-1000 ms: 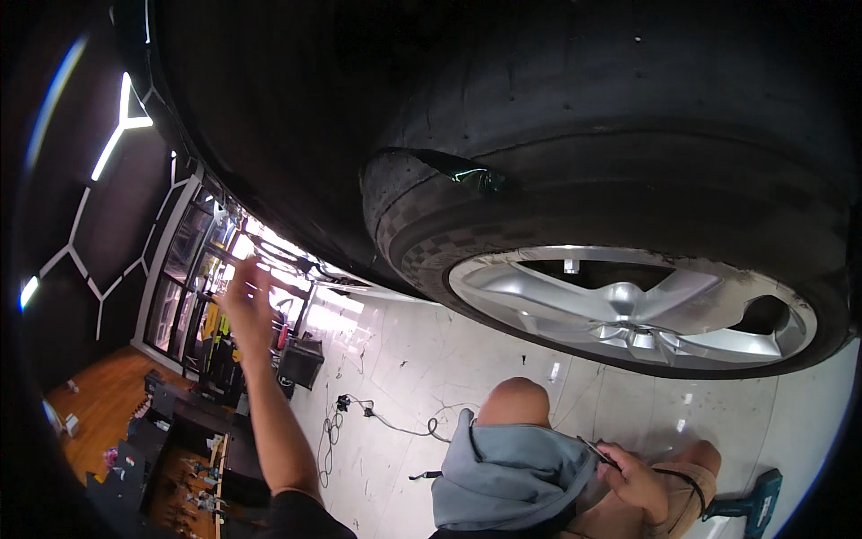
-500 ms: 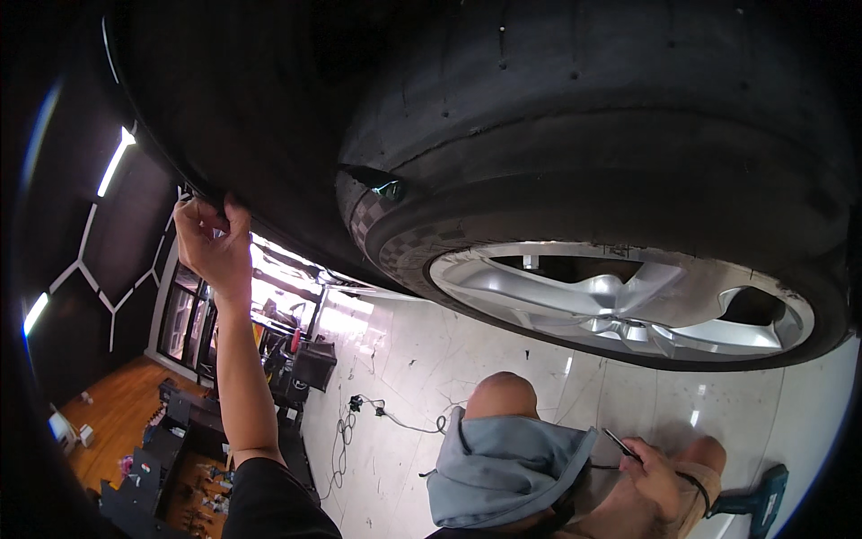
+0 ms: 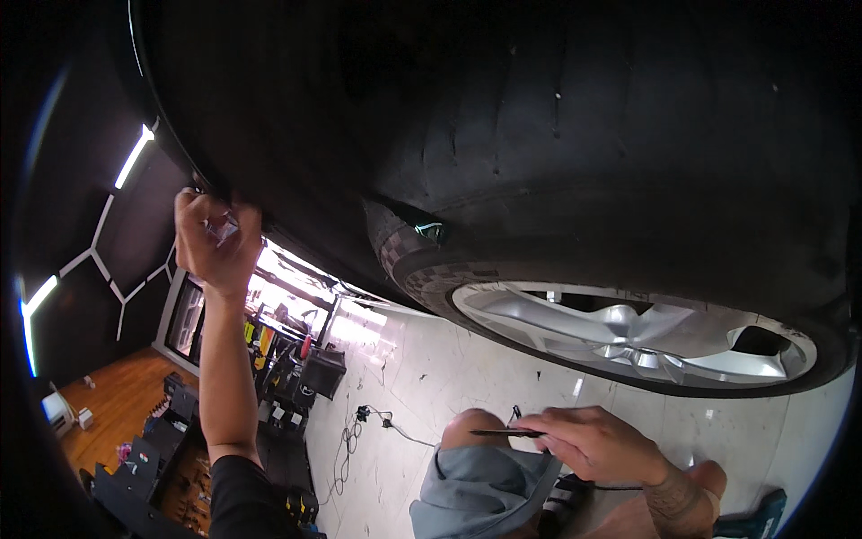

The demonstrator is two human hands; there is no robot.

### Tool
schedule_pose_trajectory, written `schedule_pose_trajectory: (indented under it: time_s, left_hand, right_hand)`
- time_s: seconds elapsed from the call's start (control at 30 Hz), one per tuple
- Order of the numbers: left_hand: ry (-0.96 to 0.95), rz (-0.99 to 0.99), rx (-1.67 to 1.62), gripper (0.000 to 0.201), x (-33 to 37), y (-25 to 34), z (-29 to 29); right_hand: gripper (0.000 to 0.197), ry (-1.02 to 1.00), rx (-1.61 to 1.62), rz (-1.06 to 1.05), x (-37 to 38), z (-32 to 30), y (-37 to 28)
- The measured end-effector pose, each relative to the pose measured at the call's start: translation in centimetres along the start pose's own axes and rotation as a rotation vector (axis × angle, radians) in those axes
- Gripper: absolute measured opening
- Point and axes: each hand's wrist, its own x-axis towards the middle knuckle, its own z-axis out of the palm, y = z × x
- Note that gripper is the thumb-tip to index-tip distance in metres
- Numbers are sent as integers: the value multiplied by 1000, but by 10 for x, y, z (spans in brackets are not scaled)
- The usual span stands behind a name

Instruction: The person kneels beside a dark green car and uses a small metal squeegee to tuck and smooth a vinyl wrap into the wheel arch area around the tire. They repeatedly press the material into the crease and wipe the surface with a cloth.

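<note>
My left hand (image 3: 215,247) is raised to the dark wheel-arch edge (image 3: 180,154), its fingers curled in a pinch. A small piece of clear, shiny film (image 3: 222,225) shows between the fingers; their tips are partly hidden against the edge. Low in front of me, my right hand (image 3: 600,446) holds a slim dark knife (image 3: 496,433), its thin end pointing left over my knee. Apart from both hands, the black tyre (image 3: 620,180) fills the upper right, with a silver alloy wheel (image 3: 628,349) set in it.
A small glossy greenish piece (image 3: 430,232) shows at the tyre's shoulder. Black cable (image 3: 350,442) lies on the pale floor. A teal power tool (image 3: 765,519) is at lower right. A black box (image 3: 321,372) and a cluttered black cart (image 3: 166,440) stand left.
My right hand has risen and moved left from beside my thigh, bringing the knife over my knee. My left hand stays at the arch edge. The view has shifted slightly.
</note>
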Motion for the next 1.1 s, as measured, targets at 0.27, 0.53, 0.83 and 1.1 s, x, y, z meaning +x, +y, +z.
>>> schedule_pose_trajectory:
  time_s: [0.27, 0.53, 0.83, 1.1]
  left_hand:
    - [56, 399, -72, 30, 61, -24, -9]
    - [22, 477, -230, 41, 132, -31, -18]
    - [114, 344, -163, 56, 45, -31, 12]
    - [111, 133, -90, 50, -14, -29, 24]
  right_hand:
    - [39, 29, 124, -194, 69, 36, 28]
    - [31, 36, 198, -155, 83, 67, 50]
    - [31, 230, 285, -279, 122, 62, 41]
    - [38, 427, 232, -489, 182, 71, 20]
